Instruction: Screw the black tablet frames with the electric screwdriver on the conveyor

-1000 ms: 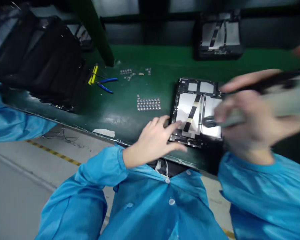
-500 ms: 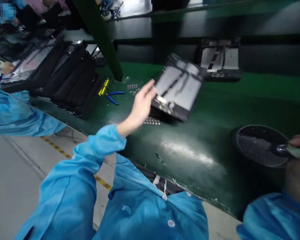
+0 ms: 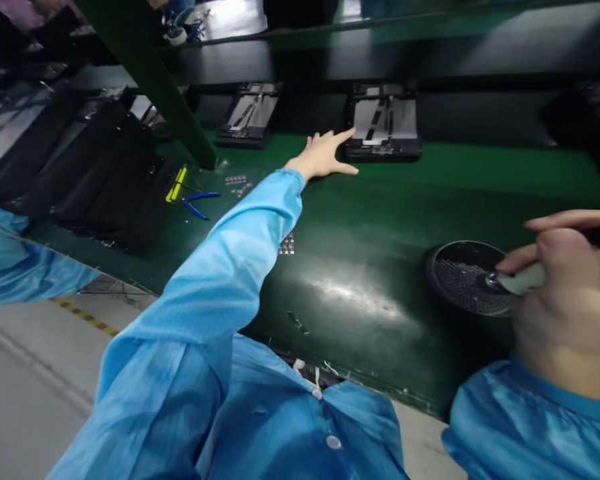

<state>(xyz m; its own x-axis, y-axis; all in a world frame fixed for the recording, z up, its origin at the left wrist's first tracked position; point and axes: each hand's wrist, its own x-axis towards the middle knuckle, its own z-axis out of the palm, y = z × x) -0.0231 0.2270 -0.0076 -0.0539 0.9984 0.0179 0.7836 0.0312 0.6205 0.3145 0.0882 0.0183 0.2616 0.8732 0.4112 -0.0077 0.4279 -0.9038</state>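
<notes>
Head view: the left hand (image 3: pixel 323 155) reaches far across the green bench (image 3: pixel 380 220), fingers spread and released, fingertips at the near left edge of a tablet frame (image 3: pixel 383 123) lying by the bench's back edge. A second frame (image 3: pixel 250 121) lies well apart to its left. The right hand (image 3: pixel 560 293) is clenched around a tool (image 3: pixel 520 279) whose tip sits over a round black dish (image 3: pixel 463 277). Between dish and frame the bench lies bare. Pliers (image 3: pixel 197 200) lie far left.
</notes>
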